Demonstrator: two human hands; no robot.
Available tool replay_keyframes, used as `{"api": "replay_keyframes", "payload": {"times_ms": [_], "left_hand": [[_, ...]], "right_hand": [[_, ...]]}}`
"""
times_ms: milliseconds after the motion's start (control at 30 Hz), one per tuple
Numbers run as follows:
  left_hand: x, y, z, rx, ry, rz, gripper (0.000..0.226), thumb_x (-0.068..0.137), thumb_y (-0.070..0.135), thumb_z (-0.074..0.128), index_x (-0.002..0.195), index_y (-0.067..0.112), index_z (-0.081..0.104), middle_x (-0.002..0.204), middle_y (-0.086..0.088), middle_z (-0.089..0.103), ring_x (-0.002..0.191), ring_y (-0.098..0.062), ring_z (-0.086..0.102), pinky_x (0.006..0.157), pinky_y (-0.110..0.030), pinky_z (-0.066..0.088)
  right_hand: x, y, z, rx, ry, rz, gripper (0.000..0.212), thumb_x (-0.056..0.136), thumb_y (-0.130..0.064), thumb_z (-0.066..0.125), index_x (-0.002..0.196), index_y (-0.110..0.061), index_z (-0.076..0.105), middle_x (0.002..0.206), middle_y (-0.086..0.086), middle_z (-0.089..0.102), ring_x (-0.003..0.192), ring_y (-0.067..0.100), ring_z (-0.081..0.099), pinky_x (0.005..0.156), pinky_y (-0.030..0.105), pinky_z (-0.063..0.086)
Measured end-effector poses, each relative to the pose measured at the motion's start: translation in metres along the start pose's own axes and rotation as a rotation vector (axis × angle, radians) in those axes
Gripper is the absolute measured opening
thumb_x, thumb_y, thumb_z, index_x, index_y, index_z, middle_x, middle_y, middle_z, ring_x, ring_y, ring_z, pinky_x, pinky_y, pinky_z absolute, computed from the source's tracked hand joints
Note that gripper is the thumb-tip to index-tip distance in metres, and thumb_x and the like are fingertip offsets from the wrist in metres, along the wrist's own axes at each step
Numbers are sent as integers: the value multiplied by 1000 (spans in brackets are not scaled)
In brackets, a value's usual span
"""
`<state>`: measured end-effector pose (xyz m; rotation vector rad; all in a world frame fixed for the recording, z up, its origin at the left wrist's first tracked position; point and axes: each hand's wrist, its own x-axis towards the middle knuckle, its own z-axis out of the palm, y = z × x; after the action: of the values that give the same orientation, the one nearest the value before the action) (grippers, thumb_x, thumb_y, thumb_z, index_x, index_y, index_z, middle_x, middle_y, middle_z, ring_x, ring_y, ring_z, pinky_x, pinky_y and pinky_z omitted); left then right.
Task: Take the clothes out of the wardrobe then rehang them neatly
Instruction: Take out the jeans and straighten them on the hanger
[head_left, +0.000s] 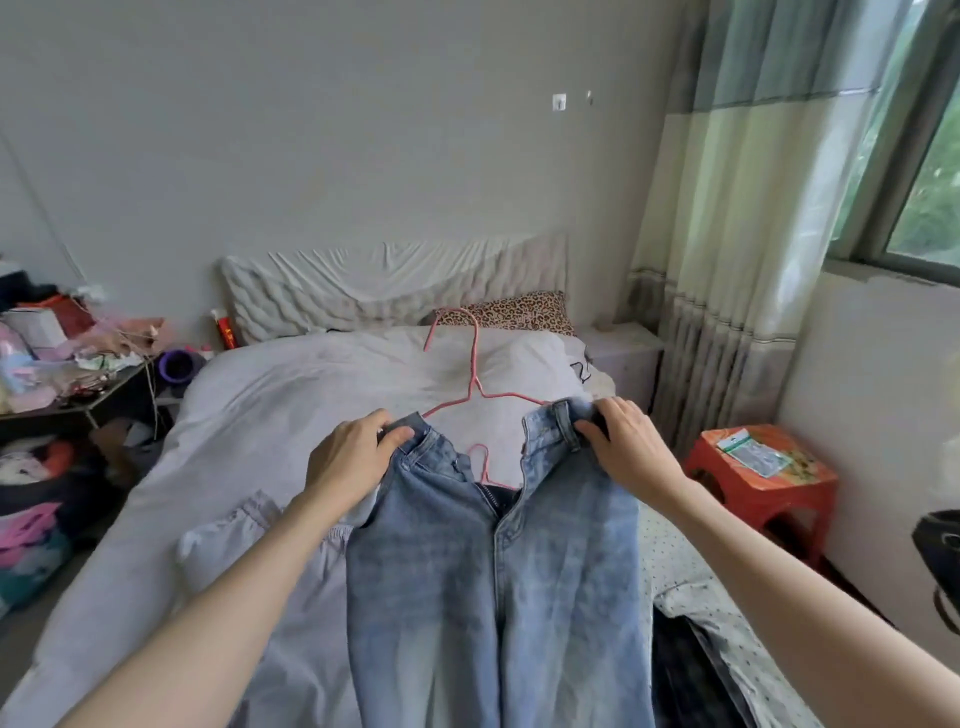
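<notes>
Head view, bedroom. A pair of light-blue jeans (493, 571) lies spread over the near half of the bed (260, 405), fly open and waistband pointing to the far end; a pink wire hanger (470, 384) rests at the waistband, its hook toward the far pillows and its lower bar dipping into the open fly. The left hand (348, 462) pinches the left corner of the waistband, fingers curled over the denim; the right hand (628, 441) grips the right corner in the same manner, thumb on top — both hands are closed on the cloth, neither flat nor free.

Progress, as a judgement: the jeans are out of the wardrobe, which is not in view; they are being fitted to the hanger but are not yet hung; a pale garment (249, 545) to the left and a dark one (680, 670) at near right appear to await the same treatment, so most of the rehanging seems to remain.

Writing: a red tube (225, 330) at far left and a packet on the orange stool (763, 478) at right bear print too small to read; no brand is legible on the jeans.
</notes>
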<state>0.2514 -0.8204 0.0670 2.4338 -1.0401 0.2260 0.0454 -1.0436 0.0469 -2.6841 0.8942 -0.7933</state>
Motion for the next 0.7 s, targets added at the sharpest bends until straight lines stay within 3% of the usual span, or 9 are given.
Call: {"api": "replay_keyframes", "payload": {"times_ms": [200,367,533,700], "left_hand": [[51,-40,112,95,-230,-85,35,94,49,41,100,18,55,105,-6,65,100,-28,56,69,-34,39],[88,-77,204,146,-357,-95,31,95,47,41,101,20,53,107,-7,64,101,-28,55,71,-34,42],[114,-105,283,193,-387,-100,34,95,45,41,108,17,56,113,-10,63,108,-31,53,78,-38,43],[133,-123,332,236,-343,-90,35,96,42,42,107,13,57,111,-13,63,107,-33,52,77,-39,42]], "right_hand": [[35,48,114,74,-181,133,29,93,-31,52,97,-2,57,99,16,59,97,33,52,75,35,35],[44,86,206,79,-289,224,30,91,-30,55,87,0,57,93,19,58,91,34,52,76,39,37],[60,106,272,2,-273,285,31,90,-29,57,90,2,59,97,22,60,95,36,53,85,46,38],[77,121,325,-52,-280,354,36,93,-36,50,103,-3,60,109,16,59,107,34,48,89,43,34]]}}
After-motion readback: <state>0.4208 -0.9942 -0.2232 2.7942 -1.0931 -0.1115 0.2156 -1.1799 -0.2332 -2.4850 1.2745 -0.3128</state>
